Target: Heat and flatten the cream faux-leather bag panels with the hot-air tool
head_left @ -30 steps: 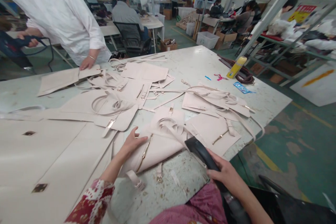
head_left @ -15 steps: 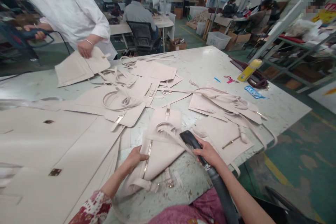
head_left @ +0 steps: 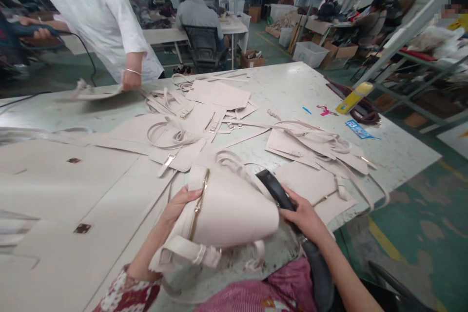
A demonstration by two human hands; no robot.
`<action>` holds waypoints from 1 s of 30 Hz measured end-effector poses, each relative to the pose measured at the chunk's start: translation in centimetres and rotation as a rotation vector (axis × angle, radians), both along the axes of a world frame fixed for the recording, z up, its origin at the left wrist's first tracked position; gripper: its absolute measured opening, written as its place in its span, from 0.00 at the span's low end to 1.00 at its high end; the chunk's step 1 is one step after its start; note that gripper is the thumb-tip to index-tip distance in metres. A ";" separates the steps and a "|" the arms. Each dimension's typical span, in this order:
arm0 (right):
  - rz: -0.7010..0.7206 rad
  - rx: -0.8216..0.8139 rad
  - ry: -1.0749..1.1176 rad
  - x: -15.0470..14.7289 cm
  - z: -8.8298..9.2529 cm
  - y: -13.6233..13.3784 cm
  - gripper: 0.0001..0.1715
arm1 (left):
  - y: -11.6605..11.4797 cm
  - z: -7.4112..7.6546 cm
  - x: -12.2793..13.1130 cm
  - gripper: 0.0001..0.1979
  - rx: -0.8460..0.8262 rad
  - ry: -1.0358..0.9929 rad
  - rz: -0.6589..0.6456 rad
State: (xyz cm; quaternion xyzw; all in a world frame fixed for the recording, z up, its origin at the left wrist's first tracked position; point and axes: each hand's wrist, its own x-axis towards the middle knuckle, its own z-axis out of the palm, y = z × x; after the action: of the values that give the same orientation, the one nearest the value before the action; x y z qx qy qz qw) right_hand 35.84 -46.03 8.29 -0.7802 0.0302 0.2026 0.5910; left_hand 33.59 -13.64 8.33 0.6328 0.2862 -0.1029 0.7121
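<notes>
My left hand [head_left: 183, 204] grips a pale beige leather bag panel [head_left: 237, 209] at its left edge, thumb on top beside a gold zipper [head_left: 199, 203]. The panel is lifted and bowed, with a buckled strap [head_left: 197, 252] hanging at its near side. Closed around a black hose nozzle [head_left: 273, 188] with a flat, wide mouth is my right hand [head_left: 302, 217]. The nozzle lies near the panel's right edge; whether they touch I cannot tell. Its thick black hose [head_left: 318, 273] runs down past my lap.
Large beige panels [head_left: 109, 190] cover the left of the table [head_left: 288, 87]. More strapped pieces [head_left: 310, 146] lie right and ahead. A yellow bottle [head_left: 354, 98] stands tilted by dark straps. Across the table, a person in white [head_left: 91, 19] handles a beige piece and a blue power tool.
My left hand has raised the bag panel, which now bows up. My right hand and nozzle have shifted slightly right. The person in white has tipped their piece flat.
</notes>
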 end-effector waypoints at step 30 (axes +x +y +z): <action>-0.019 0.012 0.250 -9.7 -4.8 0.2 0.44 | 0.0 -14.3 -1.0 0.20 0.433 -0.088 0.120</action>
State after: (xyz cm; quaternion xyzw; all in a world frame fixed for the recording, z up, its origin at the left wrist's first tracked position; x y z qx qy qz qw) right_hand 26.19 -45.85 3.45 -0.7451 0.1100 0.2929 0.5890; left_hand 32.56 -13.67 -5.92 0.7565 0.3075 0.0312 0.5763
